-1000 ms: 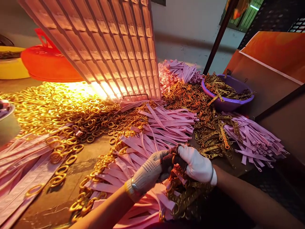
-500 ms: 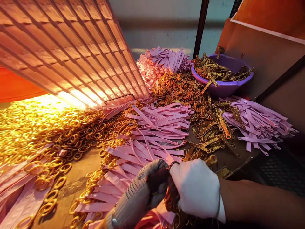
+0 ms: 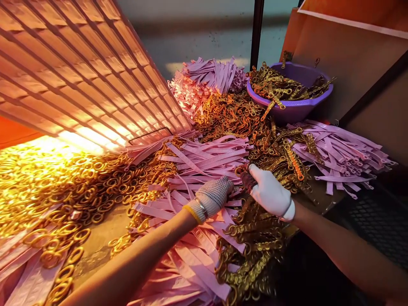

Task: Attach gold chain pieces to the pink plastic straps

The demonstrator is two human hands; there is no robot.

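Note:
My left hand [image 3: 215,195], in a grey knit glove with dark dots and a yellow cuff, reaches in over a pile of pink straps [image 3: 204,161]. Its fingers are curled and their tips are hidden, so I cannot see what they hold. Just to the right, my right hand [image 3: 269,193], in a white glove darkened at the fingers, is closed with the thumb on top. Whatever it may hold is hidden. Both hands are above the line where the pink straps meet the gold chain-like links [image 3: 255,238].
Loose gold rings [image 3: 105,174] cover the left side beside a slatted, lit panel [image 3: 95,63]. A purple basin [image 3: 306,104] heaped with gold links stands at the back right. More pink straps [image 3: 341,153] lie below it, and further bundles [image 3: 216,74] lie at the back.
Both hands have moved forward, away from me, and slightly apart. Pink straps and gold links they covered in front now show. The view has shifted a little.

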